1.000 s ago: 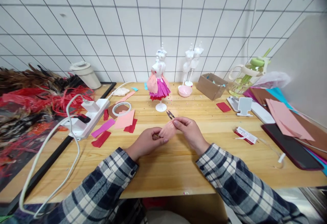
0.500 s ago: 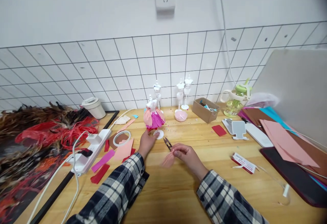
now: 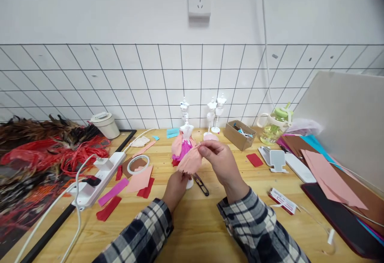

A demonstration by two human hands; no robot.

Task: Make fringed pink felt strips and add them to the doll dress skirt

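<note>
A gathered pink paper piece (image 3: 191, 160) hangs from the pinched thumb and fingers of my right hand (image 3: 221, 162), in front of the dressed mannequin. My left hand (image 3: 176, 190) is closed at the stand, low down by the white round base (image 3: 189, 183); the pink piece partly covers its fingers. The small white mannequin (image 3: 186, 130) wears a pink and magenta paper skirt (image 3: 182, 149). Black thread snips (image 3: 201, 185) lie on the table between my hands.
Bare white mannequins (image 3: 211, 113) stand behind, near a cardboard box (image 3: 240, 136) and a green-lidded jug (image 3: 272, 127). Left are a tape roll (image 3: 146, 159), paper scraps (image 3: 113, 191), a power strip (image 3: 103, 179) and feathers. A phone stand (image 3: 277, 160) and paper sheets (image 3: 327, 175) lie right.
My right hand has raised the pink piece up to the skirt. The mannequin has come nearer and lower in view, with my left hand at its base. The snips now lie fully uncovered.
</note>
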